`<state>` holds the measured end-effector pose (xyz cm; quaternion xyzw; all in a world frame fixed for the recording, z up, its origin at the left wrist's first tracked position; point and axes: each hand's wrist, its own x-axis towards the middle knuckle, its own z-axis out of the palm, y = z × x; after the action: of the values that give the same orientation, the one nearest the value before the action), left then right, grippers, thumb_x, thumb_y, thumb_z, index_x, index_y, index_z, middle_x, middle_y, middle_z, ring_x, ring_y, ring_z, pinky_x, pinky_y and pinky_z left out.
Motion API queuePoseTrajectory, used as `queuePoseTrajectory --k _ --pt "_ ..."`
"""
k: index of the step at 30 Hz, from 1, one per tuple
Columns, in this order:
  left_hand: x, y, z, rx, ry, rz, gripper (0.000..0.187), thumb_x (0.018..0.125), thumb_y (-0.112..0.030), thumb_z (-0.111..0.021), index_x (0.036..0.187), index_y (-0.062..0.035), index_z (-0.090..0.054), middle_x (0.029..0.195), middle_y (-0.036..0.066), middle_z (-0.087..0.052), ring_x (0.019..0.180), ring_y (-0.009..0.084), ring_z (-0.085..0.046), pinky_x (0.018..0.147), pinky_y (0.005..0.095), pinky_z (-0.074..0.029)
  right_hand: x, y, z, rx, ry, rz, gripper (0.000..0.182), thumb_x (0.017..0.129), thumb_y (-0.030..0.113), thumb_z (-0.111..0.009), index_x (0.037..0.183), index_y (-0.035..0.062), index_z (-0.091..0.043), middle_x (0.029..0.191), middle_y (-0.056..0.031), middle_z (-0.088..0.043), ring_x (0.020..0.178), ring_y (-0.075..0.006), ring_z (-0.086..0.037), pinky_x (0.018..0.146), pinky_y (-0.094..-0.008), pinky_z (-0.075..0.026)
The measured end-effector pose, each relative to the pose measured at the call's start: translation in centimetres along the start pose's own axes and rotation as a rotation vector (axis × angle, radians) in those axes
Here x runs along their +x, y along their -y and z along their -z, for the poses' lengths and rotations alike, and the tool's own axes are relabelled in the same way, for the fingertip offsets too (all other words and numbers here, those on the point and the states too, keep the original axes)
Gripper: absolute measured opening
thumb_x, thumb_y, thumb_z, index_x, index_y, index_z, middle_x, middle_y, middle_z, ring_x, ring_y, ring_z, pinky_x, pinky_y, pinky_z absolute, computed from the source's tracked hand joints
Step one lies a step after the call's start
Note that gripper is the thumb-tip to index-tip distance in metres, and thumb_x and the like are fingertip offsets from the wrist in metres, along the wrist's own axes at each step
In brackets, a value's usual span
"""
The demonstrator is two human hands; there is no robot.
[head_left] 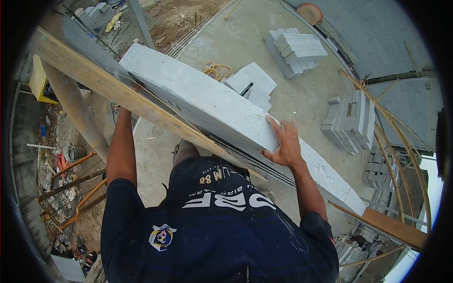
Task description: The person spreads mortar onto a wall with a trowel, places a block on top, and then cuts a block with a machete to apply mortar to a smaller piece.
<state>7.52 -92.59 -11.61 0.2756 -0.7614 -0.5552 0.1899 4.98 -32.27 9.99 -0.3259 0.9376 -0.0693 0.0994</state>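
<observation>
A long course of pale lightweight concrete blocks [198,96] runs diagonally across the view, from upper left to lower right. My right hand [284,145] rests on its top edge, fingers spread and thumb apart on the near side. Only a little of my left hand [137,87] shows near the far left end of the blocks; its fingers are hidden between the block face and a wooden plank [108,92]. The plank slants along the near side of the blocks, over my left forearm. A thin string [165,104] stretches beside it.
Stacked blocks [298,49] stand on the concrete floor beyond, with another stack [351,120] at right. Loose blocks [252,82] lie near a coiled yellow hose [217,70]. Bamboo poles [391,122] lean at right. A round post [75,106] and a yellow container [40,82] are left.
</observation>
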Motion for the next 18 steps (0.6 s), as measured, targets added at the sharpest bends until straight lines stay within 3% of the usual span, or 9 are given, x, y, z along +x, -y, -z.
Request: queuePoseTrajectory --k 1,3,4,6,10,15,18 --pt "-0.1 -0.1 0.0 0.003 0.002 -0.001 0.058 0.086 -0.024 -0.071 0.134 0.001 -0.052 0.126 0.014 -0.062 0.111 0.0262 -0.061 0.095 0.0378 -0.05 -0.1 -0.1 0.0 0.002 -0.009 -0.019 0.115 0.061 0.043 -0.086 0.157 0.0211 -0.026 0.132 -0.027 -0.049 0.129 -0.0427 -0.044 0.121 -0.0579 -0.014" --pt "0.0 -0.4 0.2 0.006 0.003 -0.003 0.058 0.085 -0.024 -0.072 0.133 0.0014 -0.052 0.126 0.014 -0.062 0.11 0.0263 -0.061 0.095 0.0378 -0.05 0.0 -0.2 0.0 0.15 -0.069 0.003 0.125 0.059 0.042 -0.086 0.158 0.011 -0.017 0.131 -0.0266 -0.05 0.128 -0.0419 -0.045 0.121 -0.0575 -0.013" --pt "-0.1 -0.5 0.2 0.006 0.006 -0.003 0.058 0.085 -0.024 -0.072 0.133 0.0015 -0.053 0.126 0.014 -0.062 0.11 0.0263 -0.061 0.095 0.0379 -0.05 0.1 -0.2 0.0 0.15 -0.076 -0.016 0.125 0.059 0.042 -0.086 0.158 0.011 -0.017 0.131 -0.0266 -0.05 0.128 -0.0419 -0.045 0.121 -0.0575 -0.013" --pt "-0.1 -0.8 0.2 0.007 0.01 0.0 0.058 0.084 -0.023 -0.072 0.133 0.0019 -0.053 0.125 0.014 -0.063 0.11 0.0264 -0.061 0.095 0.0379 -0.05 0.1 -0.1 0.3 0.135 -0.033 -0.027 0.131 0.058 0.04 -0.087 0.156 0.0016 -0.009 0.13 -0.0259 -0.051 0.127 -0.0413 -0.046 0.121 -0.0574 -0.013" --pt "0.0 -1.0 -0.1 0.013 0.008 0.0 0.058 0.083 -0.022 -0.073 0.132 0.0026 -0.054 0.125 0.015 -0.063 0.11 0.0266 -0.061 0.096 0.0379 -0.049 -0.2 -0.3 0.5 0.162 -0.05 -0.043 0.134 0.059 0.049 -0.087 0.156 -0.0002 -0.007 0.134 -0.0262 -0.05 0.129 -0.0417 -0.046 0.121 -0.0571 -0.012" --pt "-0.2 -1.2 -0.1 0.017 0.007 -0.005 0.059 0.081 -0.021 -0.075 0.13 0.0034 -0.055 0.125 0.016 -0.063 0.11 0.0268 -0.061 0.096 0.0379 -0.049 -2.7 -3.3 0.9 0.307 -0.243 -0.044 0.145 0.056 0.075 -0.079 0.156 -0.0018 -0.007 0.143 -0.0274 -0.044 0.135 -0.0421 -0.043 0.12 -0.0596 -0.011" --pt "-0.1 -1.1 -0.1 0.018 0.014 -0.005 0.059 0.08 -0.02 -0.075 0.13 0.004 -0.055 0.124 0.016 -0.063 0.109 0.027 -0.061 0.096 0.038 -0.048 -3.9 -3.5 1.9 0.226 -0.237 -0.068 0.14 0.057 0.074 -0.08 0.157 0.0035 -0.011 0.147 -0.0254 -0.039 0.138 -0.0437 -0.037 0.12 -0.0607 -0.014"
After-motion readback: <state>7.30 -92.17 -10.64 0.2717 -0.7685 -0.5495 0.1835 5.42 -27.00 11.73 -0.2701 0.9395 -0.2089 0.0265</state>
